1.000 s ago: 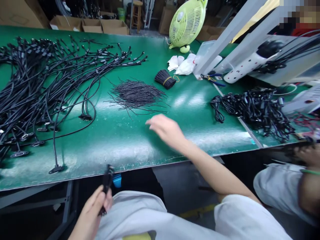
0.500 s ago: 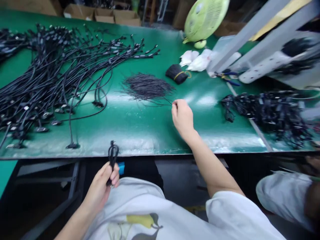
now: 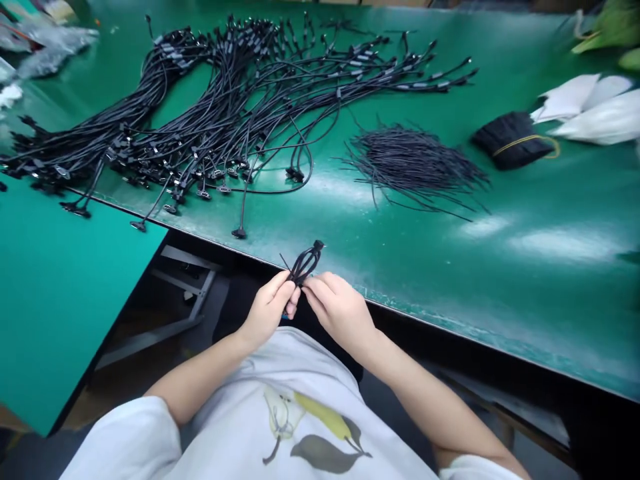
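Observation:
A small coiled black cable (image 3: pixel 306 262) is pinched in my left hand (image 3: pixel 273 303), its loops pointing up near the table's front edge. My right hand (image 3: pixel 341 308) is closed at the right side of the coil, its thumb and fingers pressed on a thin black tie, most of which is hidden. One thin end sticks out at the coil's left. Beyond the hands, a loose pile of thin black ties (image 3: pixel 415 163) lies on the green table (image 3: pixel 410 257). Many black cables (image 3: pixel 215 113) with connectors are spread across its back left.
A black bundle with a yellow band (image 3: pixel 510 140) lies right of the ties, beside white crumpled material (image 3: pixel 600 110). Part of a green fan (image 3: pixel 613 33) shows at the top right. Clear plastic bags (image 3: pixel 55 47) lie at the top left. A lower green surface (image 3: pixel 65 280) is at the left.
My right hand has come back from the pile of ties to the coiled cable in my left hand. The view has turned to the left, showing more of the spread cables.

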A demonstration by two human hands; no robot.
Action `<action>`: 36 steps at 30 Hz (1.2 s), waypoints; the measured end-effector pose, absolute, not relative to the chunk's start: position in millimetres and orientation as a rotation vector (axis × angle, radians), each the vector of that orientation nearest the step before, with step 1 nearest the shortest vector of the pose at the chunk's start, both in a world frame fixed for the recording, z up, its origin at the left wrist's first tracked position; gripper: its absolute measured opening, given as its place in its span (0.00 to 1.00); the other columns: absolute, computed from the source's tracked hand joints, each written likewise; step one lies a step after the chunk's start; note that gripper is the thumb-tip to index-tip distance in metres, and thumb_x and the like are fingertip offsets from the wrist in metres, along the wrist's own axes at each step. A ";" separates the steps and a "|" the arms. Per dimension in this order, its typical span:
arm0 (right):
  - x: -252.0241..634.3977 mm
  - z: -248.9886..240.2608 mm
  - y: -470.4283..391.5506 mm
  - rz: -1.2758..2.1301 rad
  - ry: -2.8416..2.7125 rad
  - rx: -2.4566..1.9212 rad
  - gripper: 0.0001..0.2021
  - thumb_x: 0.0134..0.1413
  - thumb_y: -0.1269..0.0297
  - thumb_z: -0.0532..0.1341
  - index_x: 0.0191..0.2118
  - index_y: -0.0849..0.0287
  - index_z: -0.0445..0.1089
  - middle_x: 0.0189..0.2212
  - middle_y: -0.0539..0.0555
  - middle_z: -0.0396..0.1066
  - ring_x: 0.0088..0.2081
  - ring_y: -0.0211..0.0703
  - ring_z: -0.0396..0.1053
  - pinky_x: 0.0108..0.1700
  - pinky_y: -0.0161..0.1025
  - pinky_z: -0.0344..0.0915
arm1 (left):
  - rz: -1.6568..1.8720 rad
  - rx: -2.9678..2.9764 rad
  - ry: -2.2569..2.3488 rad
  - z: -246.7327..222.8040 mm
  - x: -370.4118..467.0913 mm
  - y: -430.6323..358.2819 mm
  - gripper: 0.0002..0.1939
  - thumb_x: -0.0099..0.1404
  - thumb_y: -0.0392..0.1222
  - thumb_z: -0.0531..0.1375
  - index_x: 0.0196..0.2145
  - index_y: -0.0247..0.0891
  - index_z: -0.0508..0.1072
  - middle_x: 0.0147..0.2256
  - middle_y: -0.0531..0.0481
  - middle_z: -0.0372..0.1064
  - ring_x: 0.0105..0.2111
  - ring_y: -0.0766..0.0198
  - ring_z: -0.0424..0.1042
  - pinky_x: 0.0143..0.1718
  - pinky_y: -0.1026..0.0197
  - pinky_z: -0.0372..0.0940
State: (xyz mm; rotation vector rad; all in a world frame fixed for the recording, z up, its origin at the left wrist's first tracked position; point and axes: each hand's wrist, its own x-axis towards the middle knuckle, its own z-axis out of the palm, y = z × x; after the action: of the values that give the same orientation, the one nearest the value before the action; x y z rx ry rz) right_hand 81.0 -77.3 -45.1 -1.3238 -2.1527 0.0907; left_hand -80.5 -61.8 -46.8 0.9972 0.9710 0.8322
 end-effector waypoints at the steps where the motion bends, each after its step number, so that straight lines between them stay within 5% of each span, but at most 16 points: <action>1: 81.5 -42.7 -77.0 -0.016 -2.203 -1.290 0.09 0.64 0.71 0.53 0.41 0.63 0.70 0.28 0.54 0.69 0.30 0.40 0.65 0.33 0.38 0.60 | 0.817 1.057 1.004 -45.6 -82.9 -62.3 0.15 0.68 0.51 0.53 0.38 0.35 0.69 0.24 0.56 0.56 0.21 0.71 0.56 0.24 0.66 0.57; 4: 80.5 -35.7 -73.3 -0.300 -2.357 -1.083 0.09 0.63 0.72 0.52 0.42 0.62 0.70 0.31 0.55 0.71 0.32 0.40 0.66 0.34 0.40 0.61 | 0.819 1.324 1.153 -44.2 -90.3 -62.9 0.13 0.68 0.48 0.53 0.37 0.37 0.71 0.25 0.52 0.61 0.25 0.67 0.60 0.30 0.64 0.59; 8: 76.8 -25.3 -61.4 -0.482 -2.614 -0.732 0.12 0.63 0.75 0.51 0.43 0.63 0.70 0.48 0.59 0.70 0.51 0.46 0.66 0.51 0.45 0.63 | 0.806 1.526 1.204 -46.6 -100.2 -60.6 0.10 0.66 0.43 0.55 0.37 0.38 0.74 0.31 0.47 0.67 0.32 0.61 0.64 0.36 0.61 0.59; 13: 73.6 -3.3 -58.2 -0.454 -2.783 -0.601 0.11 0.64 0.74 0.51 0.39 0.67 0.70 0.37 0.62 0.73 0.37 0.44 0.69 0.41 0.44 0.67 | 0.532 1.139 0.969 -37.6 -112.2 -59.6 0.15 0.68 0.49 0.53 0.38 0.35 0.73 0.21 0.55 0.57 0.21 0.69 0.56 0.24 0.65 0.53; 24: 67.5 7.3 -69.7 -0.367 -2.812 -0.499 0.12 0.63 0.75 0.50 0.47 0.69 0.69 0.39 0.63 0.72 0.37 0.45 0.68 0.39 0.44 0.64 | 0.617 0.749 0.871 -37.5 -114.1 -75.3 0.19 0.58 0.55 0.63 0.31 0.32 0.73 0.18 0.58 0.52 0.19 0.72 0.51 0.19 0.67 0.47; 36: 62.0 0.1 -70.0 -0.854 -3.018 -0.391 0.21 0.56 0.82 0.43 0.30 0.62 0.71 0.24 0.58 0.63 0.26 0.45 0.55 0.26 0.43 0.51 | 0.560 0.777 0.940 -39.4 -106.0 -76.7 0.18 0.56 0.54 0.63 0.28 0.34 0.70 0.17 0.60 0.51 0.18 0.72 0.49 0.20 0.65 0.45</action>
State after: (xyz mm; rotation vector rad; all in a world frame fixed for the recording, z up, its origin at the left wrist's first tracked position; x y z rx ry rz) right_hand 62.0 -70.0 0.1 -0.3911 -3.0184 -0.8544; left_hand -106.0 -76.7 -39.4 0.7771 0.9400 0.5600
